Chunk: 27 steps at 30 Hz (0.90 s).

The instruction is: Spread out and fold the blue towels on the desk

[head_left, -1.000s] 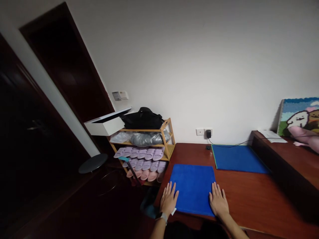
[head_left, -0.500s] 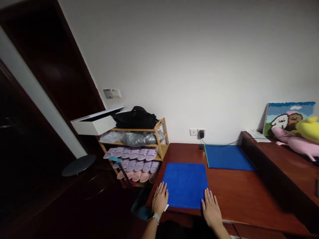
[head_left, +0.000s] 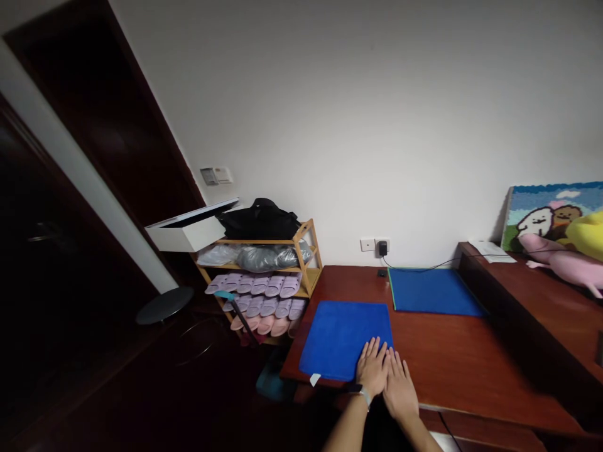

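Observation:
A bright blue cloth [head_left: 336,336] lies spread flat on the reddish-brown wooden table [head_left: 452,361], with a small white tag [head_left: 315,379] at its near left corner. My left hand [head_left: 373,367] rests palm down on the cloth's near right part, fingers stretched out; a watch is on that wrist. Right beside it, my right hand [head_left: 399,386] lies flat at the cloth's right edge, fingers extended and partly on the wood. The two hands touch or nearly touch along their sides. Farther back lies a second blue cloth [head_left: 433,290] with a green edge.
A wooden rack [head_left: 308,276] left of the table holds slippers, plastic-wrapped items and a black bag [head_left: 260,221]. A white box [head_left: 186,233] stands on it. A plugged charger [head_left: 382,248] trails a cable rightward. Plush toys [head_left: 560,260] sit on the raised shelf at right.
My left hand has moved right, from the cloth's left edge across to beside my right hand. The right hand stays near the cloth's right edge. The view has shifted slightly.

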Motion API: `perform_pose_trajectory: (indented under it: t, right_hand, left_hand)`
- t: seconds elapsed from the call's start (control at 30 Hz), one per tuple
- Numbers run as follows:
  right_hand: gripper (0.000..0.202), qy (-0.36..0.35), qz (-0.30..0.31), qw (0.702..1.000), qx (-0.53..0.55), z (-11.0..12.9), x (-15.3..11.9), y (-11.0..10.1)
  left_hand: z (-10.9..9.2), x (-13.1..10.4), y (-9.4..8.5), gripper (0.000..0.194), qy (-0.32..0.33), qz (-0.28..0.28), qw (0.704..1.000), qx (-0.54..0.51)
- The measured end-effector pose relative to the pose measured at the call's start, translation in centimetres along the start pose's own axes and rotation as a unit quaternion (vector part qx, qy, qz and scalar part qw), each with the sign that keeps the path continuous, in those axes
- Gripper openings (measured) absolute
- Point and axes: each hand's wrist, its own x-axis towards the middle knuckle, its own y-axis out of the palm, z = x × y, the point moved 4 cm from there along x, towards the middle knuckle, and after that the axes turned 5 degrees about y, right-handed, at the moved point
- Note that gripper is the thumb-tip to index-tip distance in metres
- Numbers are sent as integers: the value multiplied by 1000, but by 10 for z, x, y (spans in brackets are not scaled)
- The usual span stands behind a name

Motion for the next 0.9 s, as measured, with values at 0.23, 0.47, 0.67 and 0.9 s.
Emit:
perform_pose_trajectory:
  t: [0.23, 0.47, 0.67, 0.9]
  right_hand:
    - [63, 8, -62, 998, 15, -4, 4, 11]
    - [65, 18, -79, 997, 10, -7, 4, 19]
    - [67, 42, -44, 998, -16, -6, 3, 9]
    - [65, 71, -24, 997, -26, 8, 48, -22]
  left_hand:
    - [98, -66, -31, 57, -90, -5, 994, 68]
    - [168, -135, -48, 58, -184, -93, 966, 156]
    - [163, -135, -41, 54, -171, -138, 962, 165]
    - [165, -135, -45, 56, -172, -117, 965, 158]
